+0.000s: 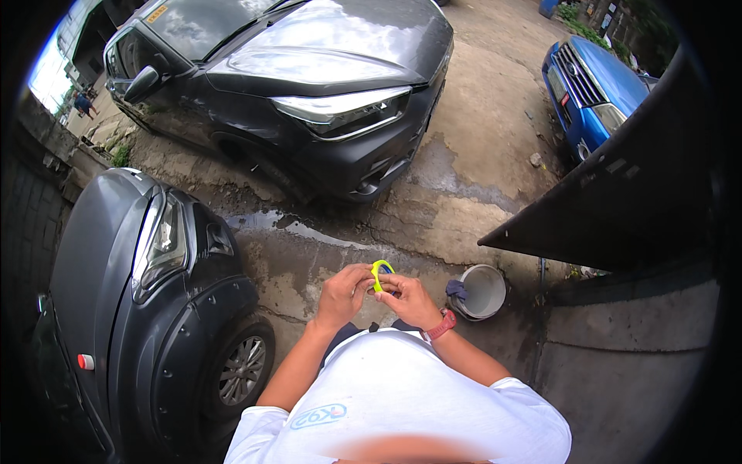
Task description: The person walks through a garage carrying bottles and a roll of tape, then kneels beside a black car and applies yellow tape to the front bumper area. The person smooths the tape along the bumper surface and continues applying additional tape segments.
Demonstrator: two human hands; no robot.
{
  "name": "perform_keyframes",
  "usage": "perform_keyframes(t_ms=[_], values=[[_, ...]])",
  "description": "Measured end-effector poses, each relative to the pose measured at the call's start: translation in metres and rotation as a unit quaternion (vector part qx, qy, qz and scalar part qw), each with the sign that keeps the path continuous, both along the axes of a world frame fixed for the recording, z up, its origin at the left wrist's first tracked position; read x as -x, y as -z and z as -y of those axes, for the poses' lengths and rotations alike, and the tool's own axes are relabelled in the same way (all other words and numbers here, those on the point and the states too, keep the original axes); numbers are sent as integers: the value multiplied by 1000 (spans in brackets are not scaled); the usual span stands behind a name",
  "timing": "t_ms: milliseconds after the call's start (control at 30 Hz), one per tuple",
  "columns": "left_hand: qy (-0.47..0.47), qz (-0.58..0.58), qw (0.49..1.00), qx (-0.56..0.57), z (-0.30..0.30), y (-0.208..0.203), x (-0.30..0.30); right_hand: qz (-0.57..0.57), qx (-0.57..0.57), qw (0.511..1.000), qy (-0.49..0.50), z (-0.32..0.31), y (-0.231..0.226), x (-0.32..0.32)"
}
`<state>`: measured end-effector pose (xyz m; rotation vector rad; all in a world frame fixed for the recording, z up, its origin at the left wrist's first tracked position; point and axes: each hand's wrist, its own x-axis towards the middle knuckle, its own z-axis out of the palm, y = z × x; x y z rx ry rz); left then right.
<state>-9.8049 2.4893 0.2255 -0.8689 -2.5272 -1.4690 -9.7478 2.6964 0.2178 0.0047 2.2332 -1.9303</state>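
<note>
Between my two hands, in front of my body, is a bright yellow-green roll of tape [378, 267] with some blue at its inner side. My left hand [344, 294] pinches its left edge with bent fingers. From the other side, my right hand [411, 300] has its fingers closed on the lower part of the roll. A red watch is strapped on my right wrist. Fingers cover part of the roll, so whether a strip is peeled off cannot be made out.
A dark car with its fender and wheel [246, 370] stands close at my left, a small red-and-white object [86, 361] on it. Ahead is a dark grey car [309, 85]. A white bucket [485, 292] with a dark cloth [457, 291] sits right, near a dark panel [618, 193]. A blue vehicle [610, 73] is farther off.
</note>
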Motion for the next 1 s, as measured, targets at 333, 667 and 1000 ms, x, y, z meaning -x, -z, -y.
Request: perform_keyframes(t_ms=[333,667,1000], values=[[8,68,997,21,-6,-6,-3,36,50,998,-9,-1,-4,-2],[-52,126,989,-65,-3,1,4,0,39,999,4,5,-2,-6],[-129,-35,989,56,-6,-8,3,132,22,988,-81,-6,7,9]])
